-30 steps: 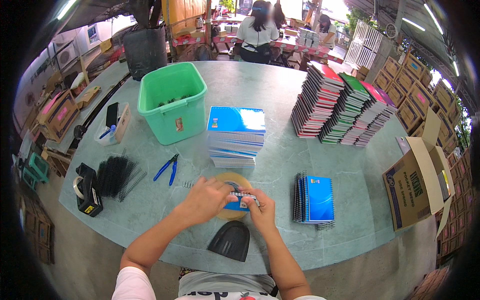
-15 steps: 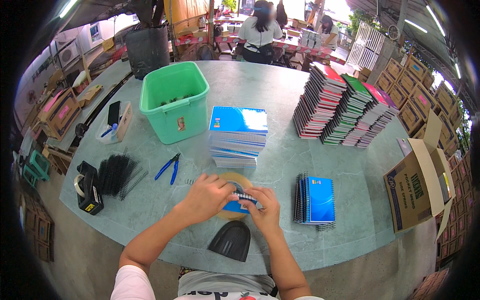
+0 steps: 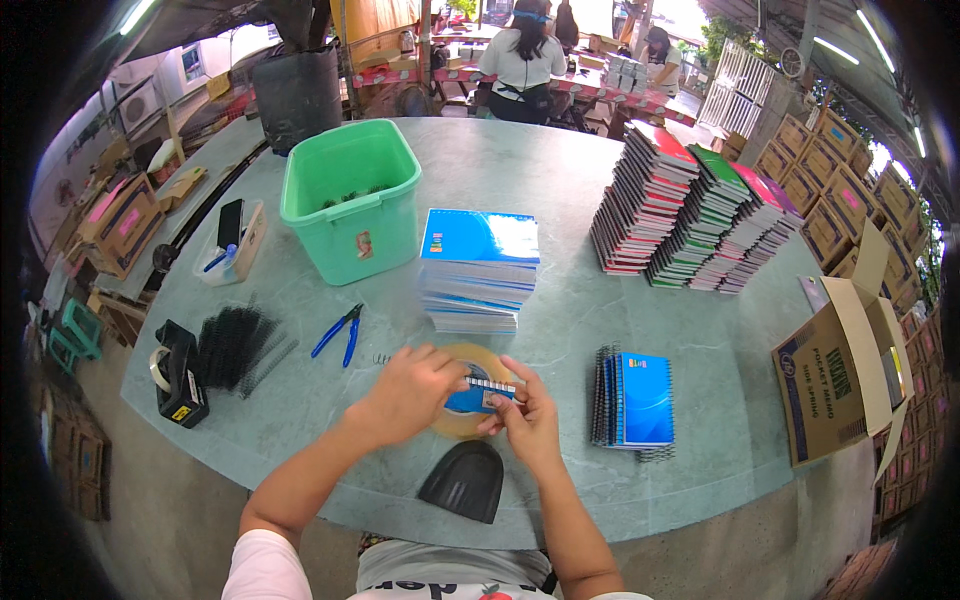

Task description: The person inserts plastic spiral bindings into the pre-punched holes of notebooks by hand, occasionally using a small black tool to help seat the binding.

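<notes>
Your left hand [image 3: 408,392] and right hand [image 3: 528,422] meet at the near edge of the round grey-green table [image 3: 560,180], both closed on a small blue notebook [image 3: 478,395] with a wire spiral along its far edge. Your left fingers wrap over its left end; your right thumb and fingertips pinch its right end. The notebook sits over a roll of clear packing tape [image 3: 462,404] lying flat on the table — whether the two touch cannot be told.

Just near of your hands lies a black scoop-shaped piece [image 3: 463,481]. To the right, a small batch of blue spiral notebooks [image 3: 634,402] lies on the table, well apart from your right hand. Just beyond your hands stands a stack of blue-covered notebooks [image 3: 479,268], and left of that a green plastic bin [image 3: 352,208]. Blue-handled pliers [image 3: 339,332] lie between the bin and your left hand, with a loose bit of wire coil [image 3: 381,358] beside them. Further left are a heap of black spiral wires [image 3: 237,346] and a black tape dispenser [image 3: 174,373]. On the far right stand tall stacks of notebooks [image 3: 690,212] — and an open cardboard box [image 3: 836,382] sits at the table's right edge
</notes>
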### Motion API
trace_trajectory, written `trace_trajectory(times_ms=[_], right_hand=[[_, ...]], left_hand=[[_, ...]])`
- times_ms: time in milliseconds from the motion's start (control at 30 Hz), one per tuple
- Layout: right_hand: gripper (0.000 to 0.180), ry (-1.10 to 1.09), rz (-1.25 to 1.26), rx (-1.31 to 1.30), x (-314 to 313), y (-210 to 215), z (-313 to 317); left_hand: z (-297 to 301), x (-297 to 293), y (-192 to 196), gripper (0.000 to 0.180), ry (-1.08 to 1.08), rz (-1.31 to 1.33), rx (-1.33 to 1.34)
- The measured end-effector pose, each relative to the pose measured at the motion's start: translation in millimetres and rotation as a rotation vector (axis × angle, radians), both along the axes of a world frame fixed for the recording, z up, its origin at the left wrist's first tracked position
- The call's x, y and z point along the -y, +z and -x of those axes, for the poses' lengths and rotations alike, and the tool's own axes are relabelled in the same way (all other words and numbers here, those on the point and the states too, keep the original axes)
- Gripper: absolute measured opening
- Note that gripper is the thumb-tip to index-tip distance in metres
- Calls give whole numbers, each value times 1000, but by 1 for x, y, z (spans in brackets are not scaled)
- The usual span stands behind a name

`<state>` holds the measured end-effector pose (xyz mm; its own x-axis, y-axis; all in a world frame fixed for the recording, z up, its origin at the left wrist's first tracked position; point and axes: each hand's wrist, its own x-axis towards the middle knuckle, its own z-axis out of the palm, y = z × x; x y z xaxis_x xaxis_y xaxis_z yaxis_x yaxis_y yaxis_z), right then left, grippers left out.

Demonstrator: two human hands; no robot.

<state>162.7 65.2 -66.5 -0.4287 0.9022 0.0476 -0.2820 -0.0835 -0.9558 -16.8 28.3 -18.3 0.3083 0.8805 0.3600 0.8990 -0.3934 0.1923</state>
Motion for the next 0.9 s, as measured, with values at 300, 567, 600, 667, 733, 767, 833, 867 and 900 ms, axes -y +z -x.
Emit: trace_trajectory(times_ms=[300,567,600,667,733,767,833,867,900], right_hand=[[18,-22,37,-72,-4,-8,-1],[13,-7,-34,162,-10,-20,-5],[13,-21,-64,174,-12,-26,-6],[13,-54,-125,194,-13,-33,-6],[13,-91,-187,210,-12,-36,-4],[12,-91,-164,203,-12,-37,-4],[11,-90,-119,188,-11,-34,-4],[11,-72,-101,187,-10,-28,-3],[10,-54,-82,186,-8,-20,-4]], left_hand=[[-10,-7,-2,23,-33,90,122],[-40,-18,-2,19,-176,-12,263],[-44,-17,-1,16,-152,39,316],[-44,-19,-2,17,-163,62,290],[-43,-21,-2,17,-194,74,329],[-41,-21,-2,17,-220,75,382],[-35,-23,0,18,-262,106,437],[-31,-24,4,18,-276,135,439],[-29,-24,7,19,-290,164,442]])
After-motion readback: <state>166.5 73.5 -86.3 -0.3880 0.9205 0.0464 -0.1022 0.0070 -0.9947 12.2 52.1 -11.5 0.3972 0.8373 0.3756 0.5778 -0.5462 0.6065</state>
